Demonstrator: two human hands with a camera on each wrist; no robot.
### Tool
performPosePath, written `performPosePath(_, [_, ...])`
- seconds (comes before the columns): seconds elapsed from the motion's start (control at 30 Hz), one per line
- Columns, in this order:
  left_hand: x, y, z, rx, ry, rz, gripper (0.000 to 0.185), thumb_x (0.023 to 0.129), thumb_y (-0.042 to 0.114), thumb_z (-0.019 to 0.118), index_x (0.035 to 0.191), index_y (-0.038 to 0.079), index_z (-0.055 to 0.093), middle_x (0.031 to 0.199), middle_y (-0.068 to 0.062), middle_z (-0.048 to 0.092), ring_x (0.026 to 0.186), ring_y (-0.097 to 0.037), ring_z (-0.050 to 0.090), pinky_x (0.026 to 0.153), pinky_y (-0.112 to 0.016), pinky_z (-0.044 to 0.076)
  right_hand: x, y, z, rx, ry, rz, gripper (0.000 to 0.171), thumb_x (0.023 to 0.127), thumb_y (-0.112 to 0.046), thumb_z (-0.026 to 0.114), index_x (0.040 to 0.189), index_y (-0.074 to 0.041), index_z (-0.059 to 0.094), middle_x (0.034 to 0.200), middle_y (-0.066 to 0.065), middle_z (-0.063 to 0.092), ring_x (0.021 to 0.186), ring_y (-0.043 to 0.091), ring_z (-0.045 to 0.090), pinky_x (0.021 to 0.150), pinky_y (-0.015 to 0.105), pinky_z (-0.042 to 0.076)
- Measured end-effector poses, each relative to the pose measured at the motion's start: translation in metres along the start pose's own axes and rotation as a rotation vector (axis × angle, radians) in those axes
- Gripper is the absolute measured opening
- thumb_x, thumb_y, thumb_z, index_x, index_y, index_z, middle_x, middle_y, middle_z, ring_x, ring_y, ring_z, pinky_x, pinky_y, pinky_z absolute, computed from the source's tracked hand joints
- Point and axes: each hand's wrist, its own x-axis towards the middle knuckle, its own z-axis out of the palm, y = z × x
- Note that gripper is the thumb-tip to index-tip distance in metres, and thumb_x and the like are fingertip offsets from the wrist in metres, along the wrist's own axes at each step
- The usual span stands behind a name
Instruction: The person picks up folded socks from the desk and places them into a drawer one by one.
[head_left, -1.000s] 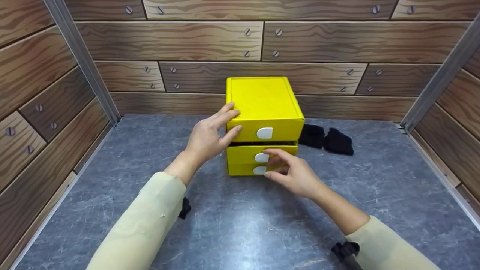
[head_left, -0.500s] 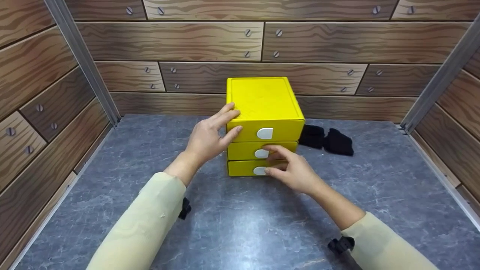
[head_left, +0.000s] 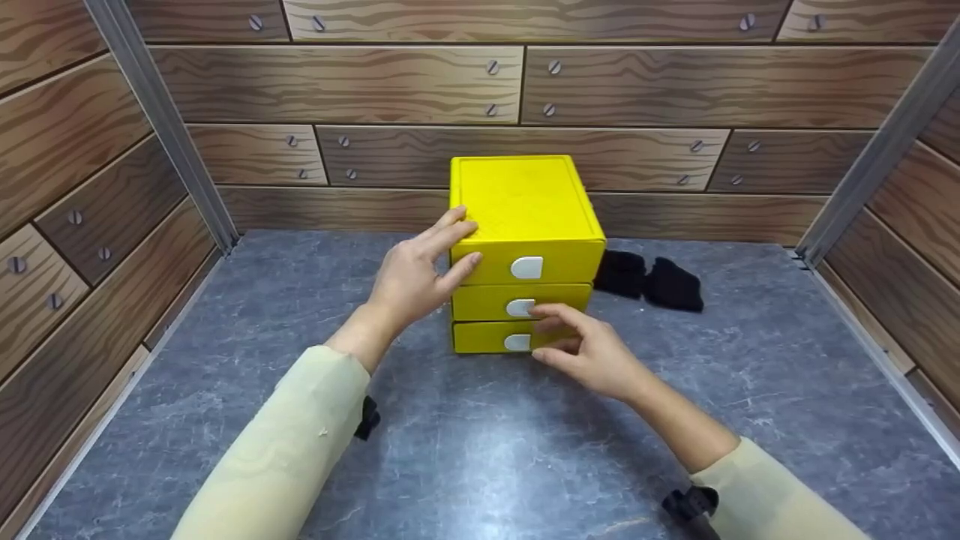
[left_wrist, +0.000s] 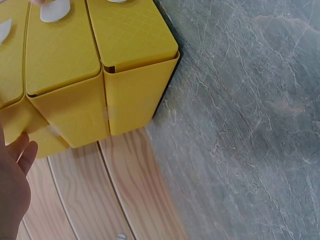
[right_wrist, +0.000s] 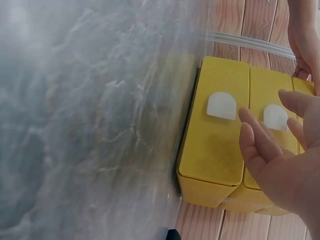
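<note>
Right now a small yellow drawer box stands upright toward the back of the grey stone-look table, close to the wooden plank wall. It has three drawers stacked one above the other, each with a white half-round handle, and all three fronts sit flush with the box.

On the box's left side, the left hand rests with straight fingers: the upper fingers lie across the top left edge and the thumb touches the front of the top drawer, next to its handle. It steadies the box with flat fingers and grips nothing. From the left wrist camera only the edge of that hand shows, beside the yellow corner of the box.

Before the lower two drawers, the right hand hangs with its fingers loose and a little spread, holding nothing. Its fingertips are at the middle drawer, just right of the handle, and the hand partly covers the bottom drawer. The right wrist camera shows the fingers just off the drawer fronts, near two white handles.

Two black socks lie on the table just to the right of the box, behind the right hand
</note>
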Motion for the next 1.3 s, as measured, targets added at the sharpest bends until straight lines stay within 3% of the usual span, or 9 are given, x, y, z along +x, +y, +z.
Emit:
performPosePath(0.5, [0.000, 0.001, 0.000, 0.005, 0.001, -0.007, 0.053, 0.107, 0.049, 0.062, 0.152, 0.021, 0.061, 0.165, 0.006, 0.045, 0.123, -0.024, 0.069, 0.108, -0.040, 0.053, 0.003, 0.019, 0.007, -0.041, -0.103, 0.079, 0.054, 0.100, -0.016, 0.077, 0.150, -0.010, 0.059, 0.131, 0.019, 0.070, 0.116, 0.036, 0.071, 0.096, 0.047, 0.059])
performPosePath(1.3, [0.000, 0.002, -0.001, -0.007, -0.009, -0.006, 0.053, 0.107, 0.049, 0.062, 0.153, 0.022, 0.061, 0.165, 0.006, 0.044, 0.120, -0.024, 0.071, 0.105, -0.040, 0.055, 0.009, 0.032, 0.015, 0.021, -0.144, 0.102, 0.054, 0.098, -0.015, 0.078, 0.148, -0.005, 0.059, 0.134, 0.023, 0.067, 0.122, 0.039, 0.066, 0.101, 0.049, 0.057])
